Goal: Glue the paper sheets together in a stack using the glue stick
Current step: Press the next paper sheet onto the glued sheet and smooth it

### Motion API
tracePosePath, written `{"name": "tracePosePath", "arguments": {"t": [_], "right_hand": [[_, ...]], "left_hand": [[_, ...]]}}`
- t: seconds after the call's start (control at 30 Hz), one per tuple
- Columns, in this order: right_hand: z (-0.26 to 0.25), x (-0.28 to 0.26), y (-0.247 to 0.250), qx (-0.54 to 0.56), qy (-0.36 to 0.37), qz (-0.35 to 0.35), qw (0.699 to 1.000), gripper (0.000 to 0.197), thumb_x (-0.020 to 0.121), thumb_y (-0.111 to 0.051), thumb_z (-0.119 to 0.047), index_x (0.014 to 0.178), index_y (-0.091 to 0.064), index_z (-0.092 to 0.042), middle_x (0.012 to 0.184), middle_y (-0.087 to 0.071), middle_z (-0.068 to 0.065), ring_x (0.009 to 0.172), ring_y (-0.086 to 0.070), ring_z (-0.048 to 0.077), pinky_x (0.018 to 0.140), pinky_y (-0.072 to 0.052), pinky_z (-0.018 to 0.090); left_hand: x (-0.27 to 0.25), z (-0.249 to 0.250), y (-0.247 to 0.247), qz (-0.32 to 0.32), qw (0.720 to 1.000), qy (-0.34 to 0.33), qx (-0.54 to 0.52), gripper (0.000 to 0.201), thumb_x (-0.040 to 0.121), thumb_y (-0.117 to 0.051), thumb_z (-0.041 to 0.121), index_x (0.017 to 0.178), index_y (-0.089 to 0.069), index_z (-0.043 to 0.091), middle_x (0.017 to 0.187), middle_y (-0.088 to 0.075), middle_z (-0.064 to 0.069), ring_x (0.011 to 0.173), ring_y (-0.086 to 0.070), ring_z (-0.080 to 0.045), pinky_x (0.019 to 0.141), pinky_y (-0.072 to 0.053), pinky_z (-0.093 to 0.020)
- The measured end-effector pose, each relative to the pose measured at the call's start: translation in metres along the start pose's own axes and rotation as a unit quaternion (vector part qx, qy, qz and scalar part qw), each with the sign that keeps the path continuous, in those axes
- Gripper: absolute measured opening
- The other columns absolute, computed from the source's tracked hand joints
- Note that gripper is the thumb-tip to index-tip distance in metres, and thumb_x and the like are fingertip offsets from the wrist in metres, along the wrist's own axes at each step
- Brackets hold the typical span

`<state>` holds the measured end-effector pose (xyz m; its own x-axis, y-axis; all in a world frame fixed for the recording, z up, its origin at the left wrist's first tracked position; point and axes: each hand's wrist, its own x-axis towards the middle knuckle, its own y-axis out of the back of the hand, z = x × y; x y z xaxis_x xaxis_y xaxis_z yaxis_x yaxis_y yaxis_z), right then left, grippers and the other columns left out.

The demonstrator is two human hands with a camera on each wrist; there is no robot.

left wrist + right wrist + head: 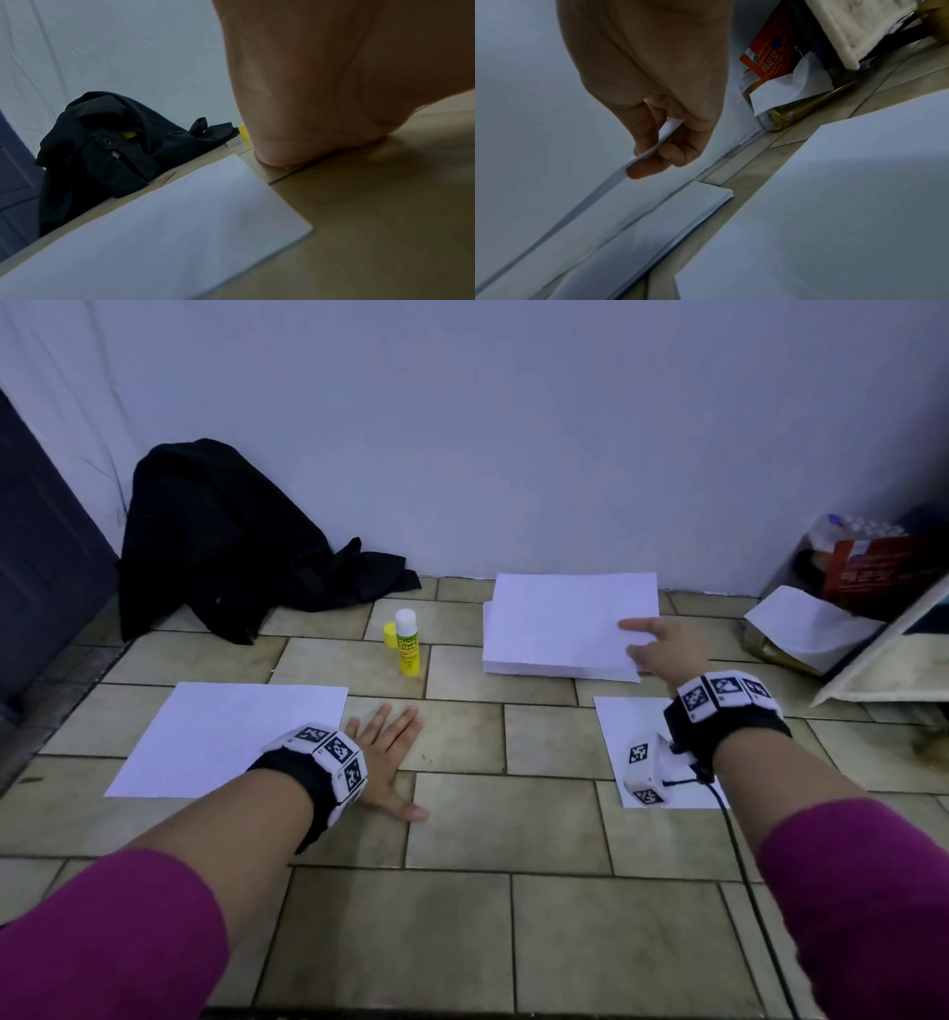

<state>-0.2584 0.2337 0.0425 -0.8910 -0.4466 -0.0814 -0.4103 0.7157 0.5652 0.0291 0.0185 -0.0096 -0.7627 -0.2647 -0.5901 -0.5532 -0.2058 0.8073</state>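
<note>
While the right hand (662, 649) pinches the top sheet (575, 613) off the ream (539, 667) and the left hand (382, 752) lies flat on the floor (513, 916), that pinch grip may drag extra sheets along.

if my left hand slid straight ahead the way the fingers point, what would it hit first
Probably the glue stick. The left hand lies flat on the floor tiles, fingers aimed up and slightly right, toward it. Only bare tile lies between; the line may pass just right of it.
</note>
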Motion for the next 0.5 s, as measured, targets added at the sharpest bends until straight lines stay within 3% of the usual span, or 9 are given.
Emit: {"name": "tracePosePath", "arguments": {"t": [0.03,0.13,0.17,0.23,0.4,0.5], "right_hand": [[0.0,0.008,-0.001,-0.017,-0.008,-0.004,1.0,0.038,0.09,-0.05,0.005,0.123,-0.063,-0.01,0.074,-0.056,0.007,0.06,-0.047,0.013,0.063,-0.046,0.021],[-0.003,0.023,-0.001,-0.064,-0.027,-0.014,0.997,0.037,0.092,-0.051,0.002,0.122,-0.062,-0.015,0.062,-0.049,0.003,0.06,-0.047,0.016,0.063,-0.044,0.021],[-0.003,0.028,-0.001,-0.074,-0.032,-0.015,0.997,0.037,0.091,-0.052,0.002,0.122,-0.063,-0.015,0.062,-0.049,0.003,0.063,-0.048,0.018,0.066,-0.046,0.023],[-0.003,0.037,-0.003,-0.088,-0.043,-0.019,0.995,0.038,0.091,-0.053,0.002,0.123,-0.063,-0.016,0.066,-0.051,0.005,0.072,-0.051,0.022,0.072,-0.047,0.027],[0.004,0.05,-0.013,-0.116,-0.043,-0.038,0.992,0.037,0.091,-0.052,0.004,0.122,-0.063,-0.012,0.069,-0.051,0.005,0.056,-0.042,0.016,0.051,-0.04,0.015],[0.01,0.054,-0.022,-0.169,-0.046,-0.05,0.983,0.038,0.092,-0.05,0.003,0.125,-0.062,-0.011,0.105,-0.056,0.012,0.067,-0.047,0.019,0.063,-0.04,0.018]], "left_hand": [[0.0,0.001,0.001,-0.001,1.0,0.004,0.0,0.164,0.016,-0.015,0.104,0.148,0.025,0.017,0.154,0.033,0.004,0.144,0.027,-0.026,0.117,0.006,-0.052],[-0.001,0.002,0.0,0.005,1.0,0.01,-0.001,0.131,0.064,-0.048,0.086,0.149,0.024,0.018,0.154,0.032,0.004,0.143,0.027,-0.025,0.117,0.007,-0.051],[-0.001,0.002,-0.001,0.005,1.0,0.009,-0.003,0.126,0.071,-0.053,0.08,0.149,0.024,0.018,0.154,0.033,0.005,0.143,0.027,-0.024,0.117,0.008,-0.05],[0.001,0.001,-0.002,0.002,1.0,0.007,-0.002,0.128,0.067,-0.053,0.08,0.149,0.024,0.019,0.154,0.033,0.005,0.143,0.028,-0.024,0.117,0.009,-0.051],[0.002,-0.003,-0.001,-0.013,1.0,-0.005,-0.007,0.132,0.06,-0.048,0.084,0.148,0.025,0.019,0.154,0.034,0.005,0.142,0.03,-0.025,0.115,0.01,-0.051],[0.002,-0.003,0.002,-0.027,1.0,-0.008,-0.008,0.143,0.032,-0.023,0.088,0.148,0.026,0.02,0.153,0.035,0.006,0.142,0.031,-0.025,0.115,0.011,-0.051]]}}
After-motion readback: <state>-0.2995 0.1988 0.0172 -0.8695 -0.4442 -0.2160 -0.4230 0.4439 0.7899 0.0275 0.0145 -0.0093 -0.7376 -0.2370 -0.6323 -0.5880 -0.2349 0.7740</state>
